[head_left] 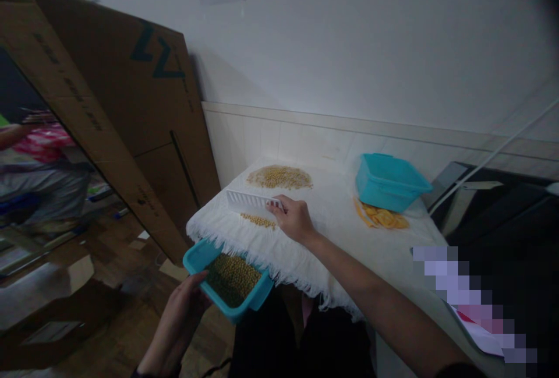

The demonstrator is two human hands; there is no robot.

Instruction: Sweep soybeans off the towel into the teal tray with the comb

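Observation:
My right hand (294, 218) grips one end of a white slotted plastic strip (248, 200), which stands on edge on the white fringed cloth (332, 215). Just in front of the strip lies a small row of yellow beans (257, 221). Behind it spreads a larger heap of yellow beans (279, 177). Below the cloth's front edge, my left hand (190, 296) holds a turquoise plastic basin (238, 311) by its near left side. Inside are yellow beans and a dark green layer that looks like smaller beans.
A second turquoise basin (388, 183) stands at the table's right, on a yellow cloth-like bundle (384, 215). A tall cardboard box (131, 104) rises at the left. Past it, another person (43, 139) is partly visible. A dark object (502, 215) with a white bar borders the right side.

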